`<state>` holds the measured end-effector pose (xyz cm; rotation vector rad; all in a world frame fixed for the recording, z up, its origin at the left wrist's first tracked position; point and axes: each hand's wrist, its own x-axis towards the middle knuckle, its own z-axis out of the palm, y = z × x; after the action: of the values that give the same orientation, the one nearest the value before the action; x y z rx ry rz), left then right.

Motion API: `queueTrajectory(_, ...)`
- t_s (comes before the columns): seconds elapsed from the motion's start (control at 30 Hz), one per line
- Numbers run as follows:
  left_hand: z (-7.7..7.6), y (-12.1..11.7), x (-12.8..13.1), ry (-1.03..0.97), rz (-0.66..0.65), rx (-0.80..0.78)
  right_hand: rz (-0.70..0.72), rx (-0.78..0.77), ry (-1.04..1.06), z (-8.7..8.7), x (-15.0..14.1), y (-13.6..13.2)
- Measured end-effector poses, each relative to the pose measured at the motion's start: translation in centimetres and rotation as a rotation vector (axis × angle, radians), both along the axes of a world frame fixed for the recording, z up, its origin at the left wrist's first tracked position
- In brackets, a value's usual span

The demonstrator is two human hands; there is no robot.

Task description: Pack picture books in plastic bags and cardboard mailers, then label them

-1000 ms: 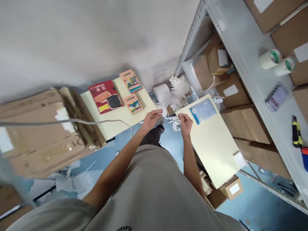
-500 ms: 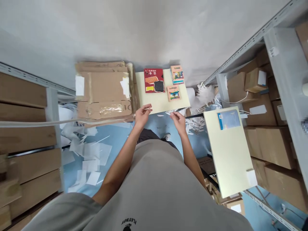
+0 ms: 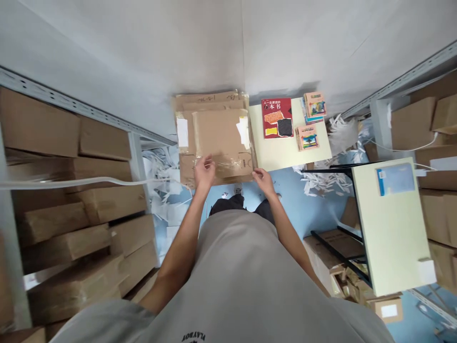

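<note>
A stack of flattened brown cardboard [image 3: 221, 128] lies by the wall, with white labels and strips of clear tape on it. Over its front left part is my left hand [image 3: 204, 175], fingers loosely bent and apart, holding nothing I can see. My right hand [image 3: 264, 182] hovers at the stack's front right corner, its fingers slightly curled and apart; whether it touches the cardboard I cannot tell. On the cream tabletop [image 3: 262, 155] to the right lie a red book [image 3: 277, 118], a small stack of peach-covered books [image 3: 314, 105] and another peach-covered book pile [image 3: 307, 138].
Shelves with brown boxes [image 3: 96, 205] stand on the left, and more boxes [image 3: 410, 124] on the right. A second cream table [image 3: 396, 238] carries a blue clear packet [image 3: 396, 179]. Paper scraps [image 3: 324, 183] litter the floor. A white cable [image 3: 89, 181] crosses on the left.
My view and body have shifted left, so the cardboard stack now sits in front of me. Both hands have gone from the cream tabletop's front edge to the cardboard's front edge.
</note>
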<state>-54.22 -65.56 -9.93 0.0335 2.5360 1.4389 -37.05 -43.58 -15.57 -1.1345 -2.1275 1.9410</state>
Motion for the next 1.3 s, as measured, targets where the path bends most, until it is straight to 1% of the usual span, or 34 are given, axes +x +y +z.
queueTrajectory(0.07,-0.1,-0.5,0.0,0.046,-0.085,-0.054,-0.035,0.025,-0.051,-0.6,-0.4,-1.4)
queueTrajectory(0.13,0.0,0.0,0.5,0.113,-0.2,-0.09,-0.067,0.033,-0.065,-1.0,-0.5,-2.3)
queueTrajectory(0.27,0.5,2.3,1.9,0.199,-0.485,-0.119,-0.128,0.035,-0.038,-1.8,0.0,-3.0)
queueTrajectory(0.33,0.5,3.4,2.5,0.227,-0.633,-0.143,-0.159,0.017,-0.029,-2.3,0.5,-3.0)
queueTrajectory(0.43,-0.2,4.7,2.9,0.234,-0.816,-0.222,-0.217,-0.046,-0.002,-3.4,1.6,-3.1)
queueTrajectory(0.53,-1.2,5.2,2.4,0.167,-0.914,-0.322,-0.315,-0.111,0.04,-4.7,3.0,-3.7)
queueTrajectory(0.63,-1.8,4.8,1.1,0.095,-0.935,-0.366,-0.401,-0.156,0.055,-5.7,4.2,-4.7)
queueTrajectory(0.77,-1.7,3.8,-1.0,0.092,-0.876,-0.372,-0.467,-0.269,0.047,-6.7,5.2,-5.8)
queueTrajectory(0.87,-1.7,3.5,-1.4,0.099,-0.873,-0.43,-0.487,-0.318,0.048,-7.1,5.3,-6.2)
queueTrajectory(1.0,-1.5,3.6,-1.2,0.099,-0.907,-0.511,-0.424,-0.363,0.078,-6.9,4.7,-6.6)
queueTrajectory(1.07,-1.0,3.4,-1.7,0.112,-0.909,-0.502,-0.391,-0.36,0.091,-6.7,4.1,-6.9)
queueTrajectory(1.13,-0.2,3.1,-2.8,0.127,-0.908,-0.486,-0.373,-0.364,0.091,-6.4,3.5,-7.3)
queueTrajectory(1.23,0.6,2.8,-4.3,0.133,-0.898,-0.488,-0.394,-0.452,0.08,-6.0,2.5,-7.9)
queueTrajectory(1.3,0.5,2.7,-4.6,0.125,-0.89,-0.495,-0.44,-0.525,0.097,-5.9,2.0,-8.2)
